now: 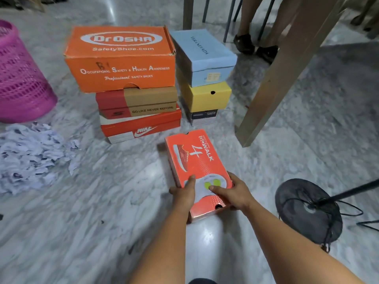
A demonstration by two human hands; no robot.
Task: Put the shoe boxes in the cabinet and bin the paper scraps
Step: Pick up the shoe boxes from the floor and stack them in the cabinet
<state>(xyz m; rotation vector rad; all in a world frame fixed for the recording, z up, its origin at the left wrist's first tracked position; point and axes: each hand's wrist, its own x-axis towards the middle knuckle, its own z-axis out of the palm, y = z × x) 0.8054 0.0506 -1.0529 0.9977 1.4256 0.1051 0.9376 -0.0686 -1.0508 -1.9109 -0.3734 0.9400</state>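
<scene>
Table leg (287, 74), probably fan base (307, 212).

Dim indoor light, glare on floor (207, 242), blurred, bowed edges

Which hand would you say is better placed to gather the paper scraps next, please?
Left, probably. The paper scraps and pink basket lie on the left hand side; the right hand is farther, though both grip the GOWALK box.

1. Orange GOWALK box (196, 167), lid closed, flat on the floor, nearest.
2. Behind it, two stacks side by side: orange DrOSHA box (121, 58) atop red ones; blue box (202, 56) over yellow box (207, 97).
3. Pale paper scraps (30, 154) heaped on the floor, far left.
</scene>
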